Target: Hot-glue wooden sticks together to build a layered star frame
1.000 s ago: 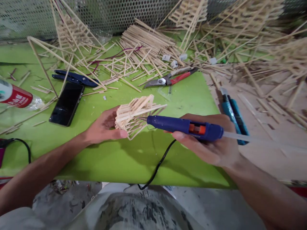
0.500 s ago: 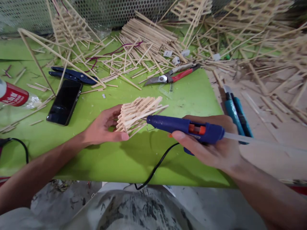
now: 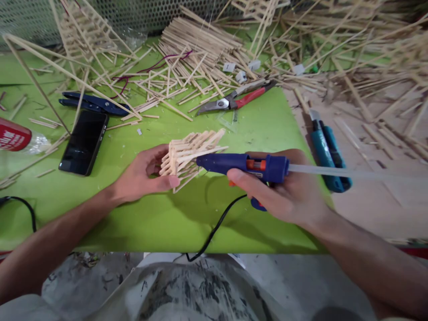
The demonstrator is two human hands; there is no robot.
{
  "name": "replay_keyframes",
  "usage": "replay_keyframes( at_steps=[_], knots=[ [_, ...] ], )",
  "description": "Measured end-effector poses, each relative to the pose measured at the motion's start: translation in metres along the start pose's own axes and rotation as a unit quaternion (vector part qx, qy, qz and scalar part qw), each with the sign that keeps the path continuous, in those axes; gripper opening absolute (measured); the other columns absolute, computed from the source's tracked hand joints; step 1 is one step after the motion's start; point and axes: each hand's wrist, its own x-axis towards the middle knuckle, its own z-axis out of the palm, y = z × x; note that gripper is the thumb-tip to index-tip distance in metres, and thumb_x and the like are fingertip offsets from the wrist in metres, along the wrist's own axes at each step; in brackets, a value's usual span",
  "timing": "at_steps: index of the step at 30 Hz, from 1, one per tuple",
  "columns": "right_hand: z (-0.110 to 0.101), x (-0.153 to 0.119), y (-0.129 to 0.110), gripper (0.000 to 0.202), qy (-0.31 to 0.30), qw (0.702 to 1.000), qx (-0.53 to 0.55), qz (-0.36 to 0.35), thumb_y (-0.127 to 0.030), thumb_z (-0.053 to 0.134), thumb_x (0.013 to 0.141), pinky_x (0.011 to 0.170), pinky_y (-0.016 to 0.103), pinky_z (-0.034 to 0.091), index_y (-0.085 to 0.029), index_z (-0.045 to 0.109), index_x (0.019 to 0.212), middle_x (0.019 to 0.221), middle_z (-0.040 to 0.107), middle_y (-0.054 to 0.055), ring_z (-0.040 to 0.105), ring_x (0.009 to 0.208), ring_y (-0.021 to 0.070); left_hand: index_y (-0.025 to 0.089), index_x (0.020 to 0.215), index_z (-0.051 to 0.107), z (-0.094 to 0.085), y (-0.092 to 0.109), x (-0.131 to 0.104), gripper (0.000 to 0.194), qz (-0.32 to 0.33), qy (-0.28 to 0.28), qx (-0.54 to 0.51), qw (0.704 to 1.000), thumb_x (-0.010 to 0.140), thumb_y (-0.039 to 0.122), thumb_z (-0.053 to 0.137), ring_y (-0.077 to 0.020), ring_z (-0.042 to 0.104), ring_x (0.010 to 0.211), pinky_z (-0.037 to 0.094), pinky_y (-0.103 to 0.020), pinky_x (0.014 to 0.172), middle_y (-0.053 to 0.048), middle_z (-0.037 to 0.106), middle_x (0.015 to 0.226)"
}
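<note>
Left hand (image 3: 145, 176) was clamped on a small stick frame (image 3: 187, 154) over the middle of the green desk (image 3: 150, 232); right hand (image 3: 289, 194) was wrapped round a blue glue gun (image 3: 227, 163), its nozzle (image 3: 199, 160) at the frame's right side; phone (image 3: 83, 142) lay left; red-handled pruners (image 3: 231, 104) lay beyond the frame.

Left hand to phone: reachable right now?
Probably not as is: the left hand is taken up holding the stick model. Otherwise the way to the phone, over the green tabletop, looks free.
</note>
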Motion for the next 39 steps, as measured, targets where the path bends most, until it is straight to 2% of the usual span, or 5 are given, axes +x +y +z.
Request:
replay_keyframes(
  at_steps=[8,17,23,30,39],
  knots=[
    [0.001,0.001,0.005,0.053,-0.017,0.999,0.031,0.041,-0.042,0.070,0.098,0.046,0.032,0.019,-0.021,0.051,0.053,0.045,0.046,-0.005,0.037,0.042,0.0083,0.015,0.131,0.074,0.002,0.003,0.002,0.077,-0.002,0.013,-0.010,1.000,0.076,0.067,0.087,-0.0334,0.077,0.110,0.063,-0.042,0.097,-0.016,0.078,0.125],
    [-0.001,0.001,-0.001,0.050,-0.007,1.000,0.009,0.003,-0.042,0.070,0.099,0.047,0.033,0.018,-0.022,0.057,0.055,0.045,0.046,-0.005,0.035,0.044,0.0081,0.017,0.119,0.077,0.007,0.003,0.003,0.069,0.003,0.031,-0.028,0.999,0.078,0.073,0.082,-0.0314,0.074,0.115,0.061,-0.038,0.096,-0.014,0.077,0.128],
    [0.001,0.002,-0.002,0.051,-0.017,1.000,0.012,0.011,-0.042,0.069,0.099,0.045,0.032,0.019,-0.022,0.057,0.055,0.044,0.047,-0.005,0.037,0.042,0.0084,0.017,0.118,0.075,0.009,0.006,0.004,0.072,-0.023,0.041,-0.029,0.998,0.076,0.075,0.082,-0.0303,0.074,0.112,0.061,-0.039,0.093,-0.013,0.077,0.125],
    [0.004,0.002,0.001,0.052,-0.022,0.999,0.029,0.026,-0.041,0.070,0.098,0.040,0.031,0.019,-0.022,0.054,0.052,0.043,0.048,-0.005,0.040,0.038,0.0079,0.015,0.119,0.074,0.012,0.012,0.002,0.080,-0.056,0.058,-0.017,0.997,0.074,0.080,0.080,-0.0346,0.072,0.118,0.060,-0.041,0.097,-0.014,0.077,0.125],
    [0.003,0.002,-0.002,0.052,-0.029,0.999,0.019,0.041,-0.044,0.070,0.098,0.039,0.030,0.021,-0.022,0.056,0.053,0.043,0.047,-0.005,0.041,0.038,0.0089,0.015,0.118,0.074,0.012,0.011,0.003,0.080,-0.054,0.055,-0.020,0.997,0.074,0.082,0.079,-0.0341,0.072,0.118,0.060,-0.039,0.096,-0.013,0.077,0.125]
  ],
)
